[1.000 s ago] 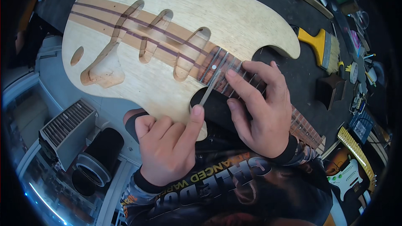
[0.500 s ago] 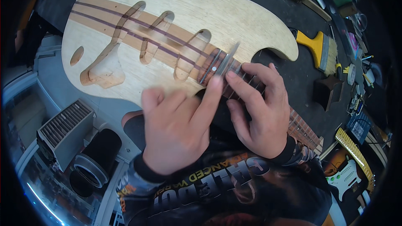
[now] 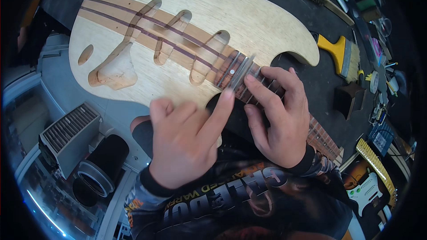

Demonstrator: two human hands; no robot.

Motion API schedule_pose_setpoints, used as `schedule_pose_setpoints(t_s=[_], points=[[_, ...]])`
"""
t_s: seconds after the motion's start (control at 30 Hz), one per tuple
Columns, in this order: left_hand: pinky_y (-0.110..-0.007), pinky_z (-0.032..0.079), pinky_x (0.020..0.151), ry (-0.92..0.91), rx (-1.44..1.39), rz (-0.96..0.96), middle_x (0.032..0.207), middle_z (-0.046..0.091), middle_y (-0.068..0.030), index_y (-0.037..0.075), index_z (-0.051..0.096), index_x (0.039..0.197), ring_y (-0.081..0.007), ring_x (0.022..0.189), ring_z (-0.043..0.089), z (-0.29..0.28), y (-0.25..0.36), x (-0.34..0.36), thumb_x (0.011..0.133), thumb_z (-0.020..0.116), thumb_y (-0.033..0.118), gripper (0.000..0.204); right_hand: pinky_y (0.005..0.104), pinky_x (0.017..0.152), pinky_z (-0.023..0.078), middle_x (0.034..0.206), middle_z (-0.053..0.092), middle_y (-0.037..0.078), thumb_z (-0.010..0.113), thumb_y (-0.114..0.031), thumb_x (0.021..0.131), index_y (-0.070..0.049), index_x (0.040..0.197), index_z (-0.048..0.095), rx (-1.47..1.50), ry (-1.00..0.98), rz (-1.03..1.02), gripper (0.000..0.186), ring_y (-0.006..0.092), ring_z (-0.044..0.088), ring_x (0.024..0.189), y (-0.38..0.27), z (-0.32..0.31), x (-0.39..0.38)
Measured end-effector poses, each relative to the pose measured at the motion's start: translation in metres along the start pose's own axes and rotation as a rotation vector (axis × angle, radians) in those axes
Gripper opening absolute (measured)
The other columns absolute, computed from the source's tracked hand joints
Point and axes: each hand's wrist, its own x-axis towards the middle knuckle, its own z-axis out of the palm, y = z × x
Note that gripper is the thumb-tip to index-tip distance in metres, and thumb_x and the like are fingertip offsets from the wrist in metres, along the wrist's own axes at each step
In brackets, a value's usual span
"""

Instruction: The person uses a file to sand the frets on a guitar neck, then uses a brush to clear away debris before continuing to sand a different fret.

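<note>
An unfinished pale wood electric guitar body (image 3: 249, 13) lies across the bench, with darker stripes down its middle and several routed cavities. Its fretted dark fretboard (image 3: 227, 72) runs toward the lower right, partly covered by my hand. My left hand (image 3: 184, 140) is closed on a slim metal file (image 3: 242, 72), the index finger stretched along it; the grip inside the palm is hidden. The file lies crosswise over the frets near the body end, blurred. My right hand (image 3: 282, 115) rests over the fretboard with fingers spread, its index fingertip close beside the file.
A yellow-handled paintbrush (image 3: 340, 55) and a long wooden brush (image 3: 318, 0) lie on the dark bench (image 3: 307, 84). Small tools crowd the right side. Another guitar (image 3: 365, 189) with a white pickguard is at lower right. A slatted box (image 3: 69, 135) and black cylinder (image 3: 109, 158) stand lower left.
The file has shifted slightly along the fretboard in my left hand, which is still blurred by motion. The guitar sits a little further right in view. My right hand keeps its pose.
</note>
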Motion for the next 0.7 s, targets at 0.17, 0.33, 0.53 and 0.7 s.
schedule_pose_setpoints(t_s=[0.17, 0.33, 0.53, 0.7], points=[[-0.044, 0.032, 0.084, -0.025, 0.025, -0.055, 0.078, 0.06, 0.0032, 0.002, 0.079, 0.146, -0.0201, 0.073, 0.052, -0.006, 0.002, -0.022, 0.09, 0.079, 0.001, 0.057, 0.0682, 0.12, 0.052, 0.146, 0.066, 0.014, 0.091, -0.009, 0.086, -0.017, 0.148, 0.076, 0.015, -0.018, -0.018, 0.065, 0.0378, 0.068, 0.132, -0.005, 0.0, 0.003], [-0.045, 0.033, 0.084, -0.002, 0.029, -0.004, 0.082, 0.066, 0.0029, 0.0, 0.076, 0.149, -0.0205, 0.073, 0.053, 0.004, 0.002, 0.002, 0.092, 0.077, 0.001, 0.057, 0.0677, 0.121, 0.052, 0.146, 0.067, 0.014, 0.091, -0.009, 0.086, -0.017, 0.148, 0.076, 0.004, -0.005, -0.011, 0.064, 0.0378, 0.068, 0.132, -0.001, -0.001, 0.003], [-0.048, 0.034, 0.083, 0.005, 0.048, -0.04, 0.075, 0.05, 0.0024, 0.002, 0.075, 0.153, -0.0198, 0.076, 0.054, 0.004, 0.001, -0.023, 0.087, 0.074, 0.007, 0.066, 0.0674, 0.121, 0.052, 0.146, 0.067, 0.015, 0.091, -0.009, 0.086, -0.017, 0.148, 0.076, 0.0, -0.014, -0.018, 0.065, 0.038, 0.069, 0.132, -0.004, 0.001, 0.002], [-0.047, 0.034, 0.083, -0.02, 0.068, 0.0, 0.076, 0.05, 0.0029, 0.003, 0.075, 0.153, -0.0196, 0.076, 0.054, 0.006, 0.001, -0.007, 0.089, 0.074, 0.008, 0.064, 0.0665, 0.123, 0.051, 0.149, 0.066, 0.017, 0.09, -0.002, 0.085, -0.016, 0.147, 0.077, -0.009, -0.005, -0.002, 0.065, 0.0391, 0.072, 0.124, -0.002, -0.002, 0.003]])
